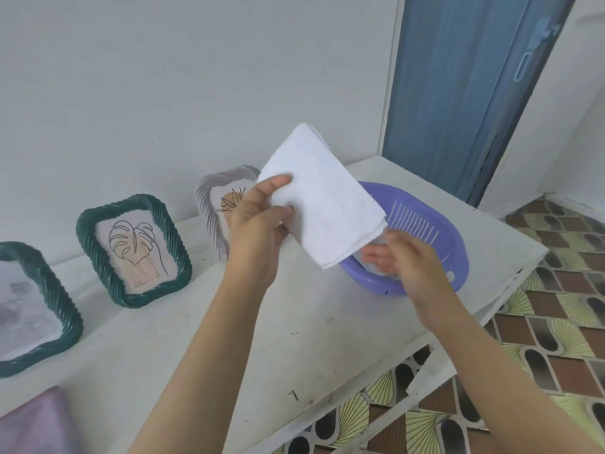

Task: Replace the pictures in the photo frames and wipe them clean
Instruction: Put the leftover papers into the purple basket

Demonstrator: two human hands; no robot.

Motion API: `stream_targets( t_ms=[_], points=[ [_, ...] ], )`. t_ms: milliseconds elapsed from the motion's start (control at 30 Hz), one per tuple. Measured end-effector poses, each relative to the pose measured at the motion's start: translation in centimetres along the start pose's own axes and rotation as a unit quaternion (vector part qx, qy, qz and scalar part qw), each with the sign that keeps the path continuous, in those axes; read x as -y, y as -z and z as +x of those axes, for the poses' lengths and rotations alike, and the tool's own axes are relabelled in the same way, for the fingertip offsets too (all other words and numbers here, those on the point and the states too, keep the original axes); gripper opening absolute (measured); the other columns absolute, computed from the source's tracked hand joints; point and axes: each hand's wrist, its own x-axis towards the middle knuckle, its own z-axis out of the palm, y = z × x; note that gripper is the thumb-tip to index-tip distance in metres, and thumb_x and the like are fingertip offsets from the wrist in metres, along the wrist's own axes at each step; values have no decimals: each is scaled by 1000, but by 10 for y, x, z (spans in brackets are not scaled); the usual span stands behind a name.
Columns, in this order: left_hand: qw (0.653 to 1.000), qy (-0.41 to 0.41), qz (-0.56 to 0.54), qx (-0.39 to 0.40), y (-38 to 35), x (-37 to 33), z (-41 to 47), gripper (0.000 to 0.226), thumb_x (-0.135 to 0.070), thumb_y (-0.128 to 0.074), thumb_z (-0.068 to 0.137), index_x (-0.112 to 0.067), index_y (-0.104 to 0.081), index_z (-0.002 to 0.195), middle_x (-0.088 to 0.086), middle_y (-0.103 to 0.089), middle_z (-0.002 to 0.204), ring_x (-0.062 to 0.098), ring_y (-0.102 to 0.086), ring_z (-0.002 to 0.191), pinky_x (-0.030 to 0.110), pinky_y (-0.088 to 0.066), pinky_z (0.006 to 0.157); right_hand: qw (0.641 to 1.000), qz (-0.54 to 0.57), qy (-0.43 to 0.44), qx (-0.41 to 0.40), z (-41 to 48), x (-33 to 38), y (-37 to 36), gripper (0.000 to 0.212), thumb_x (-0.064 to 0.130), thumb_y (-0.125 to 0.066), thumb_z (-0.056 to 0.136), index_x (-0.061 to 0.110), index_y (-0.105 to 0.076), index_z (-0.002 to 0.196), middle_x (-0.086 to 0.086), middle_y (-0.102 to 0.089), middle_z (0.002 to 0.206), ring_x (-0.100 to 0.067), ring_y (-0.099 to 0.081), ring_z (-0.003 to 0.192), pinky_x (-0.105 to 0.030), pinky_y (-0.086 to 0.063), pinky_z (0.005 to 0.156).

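our left hand (258, 231) pinching folded cloth (324, 198) above basket (371, 283); grey frame (206, 204) just left of basket, nearest that hand; right hand (409, 260) inside basket, too blurry, can't tell its grip

Three photo frames stand on one white table (294, 339) (two dark green frames (134, 250) (32, 309), one pale grey frame (205, 204)). One white cloth (324, 198), one purple basket (455, 257), one left hand (258, 224), one right hand (412, 260). One mauve object (36, 424), possibly a fourth frame.

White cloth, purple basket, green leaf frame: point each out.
white cloth (324, 198), head view, middle of folded face
purple basket (453, 253), head view, right inner wall
green leaf frame (134, 250), head view, centre picture
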Motion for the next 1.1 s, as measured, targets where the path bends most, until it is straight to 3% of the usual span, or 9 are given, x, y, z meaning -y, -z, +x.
stream_targets(
  t_ms=[200, 300, 400, 533, 667, 767, 867, 967, 1100],
  points=[
    [987, 45, -87, 126, -26, 11, 2, 34, 11, -44, 61, -18, -51, 76, -5, -58, 73, 13, -51, 63, 24, -40, 57, 891, 295, -209, 274, 11, 13, 9, 50, 31, -58, 88, 10, -48, 132, -20, -56, 128, -37, -54, 117, -48, -39, 102],
    [980, 59, -85, 169, -31, 14, 6, 30, 11, -43, 61, -17, -46, 71, -4, -54, 67, 12, -50, 61, 24, -39, 59, 878, 317, -200, 299, 12, 10, 12, 84, 24, -88, 53, 8, -53, 127, -17, -64, 107, -25, -64, 83, -34, -53, 73],
    [977, 77, -89, 179, -33, 18, 11, 26, 10, -44, 62, -15, -43, 70, -1, -49, 67, 13, -49, 60, 28, -40, 64, 889, 279, -183, 315, 8, 13, 14, 87, 24, -87, 56, 15, -47, 132, -18, -64, 109, -19, -66, 74, -29, -53, 61],
    [972, 105, -62, 199, -34, 21, 16, 26, 8, -48, 74, -17, -54, 78, -1, -57, 77, 14, -54, 72, 27, -45, 73, 911, 285, -147, 260, 11, 13, 16, 96, 19, -91, 39, 15, -51, 126, -11, -68, 87, -15, -63, 66, -23, -49, 55],
    [978, 130, -48, 158, -31, 28, 14, 23, -13, -42, 93, -22, -57, 107, 3, -61, 105, 17, -56, 91, 32, -45, 84, 971, 173, -84, 143, 22, 14, 27, 51, 5, -64, 79, 34, -54, 119, -7, -64, 96, -22, -62, 84, -31, -46, 74],
    [987, 49, 121, 98, -25, 41, 11, 20, -13, -47, 91, -24, -60, 101, -1, -64, 103, 5, -59, 93, 21, -43, 88, 996, 61, -26, 64, 33, 13, 41, 43, -3, -53, 86, 35, -57, 104, -7, -56, 83, -24, -50, 75, -31, -40, 62],
    [915, -85, 380, 108, -11, 62, 6, 23, -9, -56, 88, -22, -63, 105, -10, -61, 110, 2, -53, 105, 6, -36, 92, 998, -57, 6, -6, 49, 11, 53, 31, -2, -53, 84, 27, -60, 93, -8, -55, 77, -25, -44, 63, -32, -40, 55],
    [820, -134, 535, 156, 3, 82, 2, 34, -22, -66, 83, -18, -62, 117, 0, -56, 128, 12, -45, 123, 18, -29, 101, 985, -171, 8, -19, 70, 5, 62, 24, -2, -52, 85, 19, -60, 94, -10, -54, 74, -22, -45, 63, -28, -39, 53],
    [804, -146, 554, 158, 7, 89, 0, 40, -33, -64, 84, -21, -58, 122, 3, -45, 141, 14, -34, 134, 19, -21, 103, 961, -275, 4, 12, 91, -5, 63, 24, -3, -53, 82, 19, -61, 90, 0, -50, 67, -18, -44, 60, -25, -38, 56]
  ],
)
